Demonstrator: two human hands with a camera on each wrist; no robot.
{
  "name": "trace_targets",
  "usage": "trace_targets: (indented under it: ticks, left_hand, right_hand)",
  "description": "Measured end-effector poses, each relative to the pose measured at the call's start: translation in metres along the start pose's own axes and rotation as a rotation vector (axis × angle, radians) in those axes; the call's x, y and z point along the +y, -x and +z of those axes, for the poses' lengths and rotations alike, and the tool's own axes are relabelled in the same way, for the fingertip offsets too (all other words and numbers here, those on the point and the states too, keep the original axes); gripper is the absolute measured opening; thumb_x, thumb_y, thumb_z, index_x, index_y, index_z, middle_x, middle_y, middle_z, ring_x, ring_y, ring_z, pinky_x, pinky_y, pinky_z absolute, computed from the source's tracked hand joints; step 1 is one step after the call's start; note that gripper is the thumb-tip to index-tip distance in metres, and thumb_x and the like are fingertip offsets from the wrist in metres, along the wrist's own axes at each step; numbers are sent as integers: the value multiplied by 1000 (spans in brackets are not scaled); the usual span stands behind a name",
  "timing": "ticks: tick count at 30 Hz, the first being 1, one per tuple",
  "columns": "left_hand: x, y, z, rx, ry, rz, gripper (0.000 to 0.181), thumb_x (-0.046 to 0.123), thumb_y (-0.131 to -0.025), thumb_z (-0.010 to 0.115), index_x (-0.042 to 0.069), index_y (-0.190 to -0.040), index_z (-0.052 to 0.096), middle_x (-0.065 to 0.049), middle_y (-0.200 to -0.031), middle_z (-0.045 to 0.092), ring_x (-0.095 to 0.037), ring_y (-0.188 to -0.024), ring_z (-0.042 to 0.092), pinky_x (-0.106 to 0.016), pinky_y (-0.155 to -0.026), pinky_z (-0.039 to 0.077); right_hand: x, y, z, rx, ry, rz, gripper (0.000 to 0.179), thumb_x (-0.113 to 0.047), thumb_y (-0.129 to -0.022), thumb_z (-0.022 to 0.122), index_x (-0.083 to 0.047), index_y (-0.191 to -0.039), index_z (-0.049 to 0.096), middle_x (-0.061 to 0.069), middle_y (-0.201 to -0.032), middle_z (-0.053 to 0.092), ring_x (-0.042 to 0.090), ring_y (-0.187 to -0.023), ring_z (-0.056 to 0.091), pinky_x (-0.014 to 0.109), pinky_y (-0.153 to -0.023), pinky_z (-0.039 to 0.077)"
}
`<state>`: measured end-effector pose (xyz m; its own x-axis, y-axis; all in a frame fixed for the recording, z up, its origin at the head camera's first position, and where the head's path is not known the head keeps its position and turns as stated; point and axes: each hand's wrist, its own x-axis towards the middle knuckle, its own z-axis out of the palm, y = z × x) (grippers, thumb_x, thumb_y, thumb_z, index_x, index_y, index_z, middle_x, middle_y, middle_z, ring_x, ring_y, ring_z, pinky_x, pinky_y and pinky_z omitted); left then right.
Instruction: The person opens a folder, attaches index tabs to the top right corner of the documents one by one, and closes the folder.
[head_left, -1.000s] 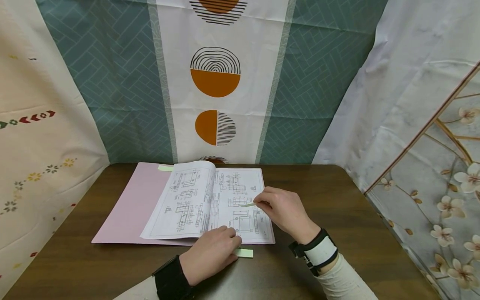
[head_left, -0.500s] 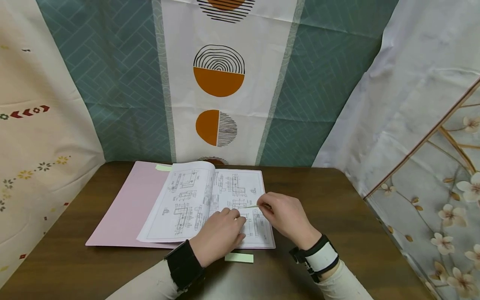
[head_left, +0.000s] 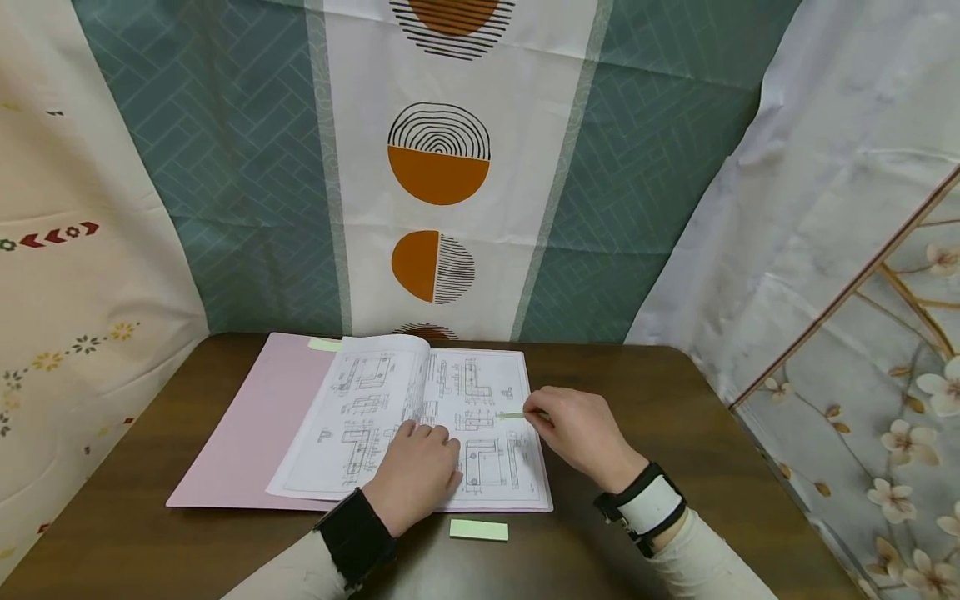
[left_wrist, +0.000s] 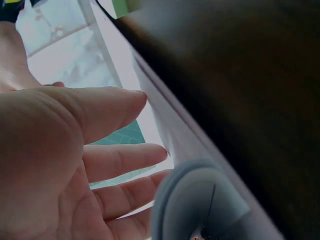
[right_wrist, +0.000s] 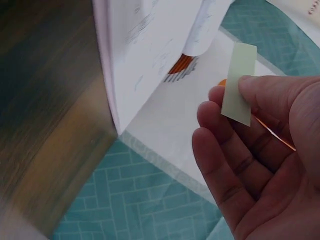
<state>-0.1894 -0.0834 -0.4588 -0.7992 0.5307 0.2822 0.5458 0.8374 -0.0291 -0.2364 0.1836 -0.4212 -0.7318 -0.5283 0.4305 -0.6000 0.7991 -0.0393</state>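
A booklet of technical drawings with a pink cover lies spread on the table. My left hand rests with extended fingers on its pages near the fold; in the left wrist view the thumb and fingers are apart and hold nothing. Over the right page's outer edge, my right hand pinches a pale green sticky note strip between thumb and forefinger. Just off the booklet's near edge lies a green sticky note pad. Another green sticky strip sticks at the top of the pink cover.
The brown wooden table carries the booklet. A green and white patterned cloth hangs behind it, and a floral cloth hangs along the right side.
My left hand has gone from beside the sticky note pad up and left onto the pages. My right hand, still pinching the strip, has shifted slightly right.
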Motion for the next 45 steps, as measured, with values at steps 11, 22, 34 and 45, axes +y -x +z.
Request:
trace_targets:
  ticks: [11, 22, 34, 45]
  left_hand:
    - [3, 1, 6, -33, 6, -8, 31, 34, -94, 88, 5, -104, 79, -11, -100, 73, -33, -96, 73, -62, -93, 54]
    - [4, -1, 5, -45, -11, -5, 32, 35, -95, 86, 5, -107, 79, -10, -99, 70, -32, -96, 69, -58, -88, 53]
    - [4, -3, 6, -49, -11, -7, 35, 36, -95, 87, 5, -108, 78, -11, -100, 70, -33, -96, 69, -59, -88, 53]
    - [1, -2, 9, -46, 0, -15, 34, 35, -94, 87, 5, -107, 78, -11, -100, 70, -34, -98, 69, -61, -89, 53]
  right_hand:
    - [36, -8, 16, 53, 47, -70, 22, -7, -88, 94, -14, -107, 84, -3, -91, 77, 9, -70, 63, 28, -63, 55]
    - [66, -23, 42, 14, 82, -22, 14, -6, -91, 91, -15, -100, 85, -3, -88, 77, 12, -72, 69, 33, -67, 59]
    - [84, -51, 60, -1, 128, 16, 10, -13, -92, 93, -16, -99, 86, -1, -92, 76, 17, -83, 74, 36, -72, 62]
    - [95, -73, 72, 9, 160, 39, 6, -10, -96, 88, -14, -101, 86, 2, -92, 79, 19, -81, 75, 38, -74, 62]
